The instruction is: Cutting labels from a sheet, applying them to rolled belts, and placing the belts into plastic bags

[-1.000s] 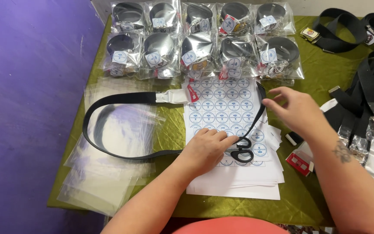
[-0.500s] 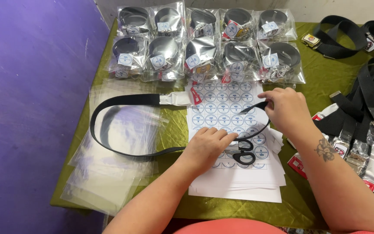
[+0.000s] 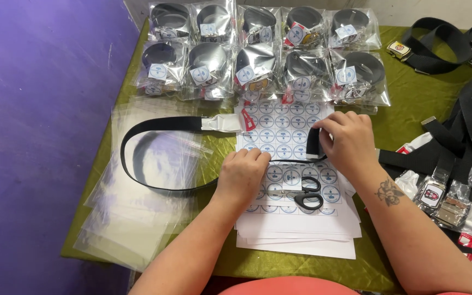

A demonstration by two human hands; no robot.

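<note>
**Both hands on the black belt over the sticker sheets**

I see the right hand closed around one end of the black webbing belt, its fingers curled over a short folded or rolled section that stands up just above the sticker sheets. The left hand lies palm down, fingers bent, pressing the belt strap where it crosses the left side of the sheets; I cannot tell whether it pinches the strap or only rests on it. From there the belt sweeps out in a wide loop toward the left edge of the table, over a fanned pile of clear plastic bags, and comes back to its wrapped buckle end, lying just left of the sheets.

Black-handled scissors lie on the sheets between my two forearms, just below the hands and apart from them. Along the far edge of the table sit two rows of bagged, coiled belts, each with a round sticker. Near the right edge lie more loose black belts with buckles, several touching one another.
</note>
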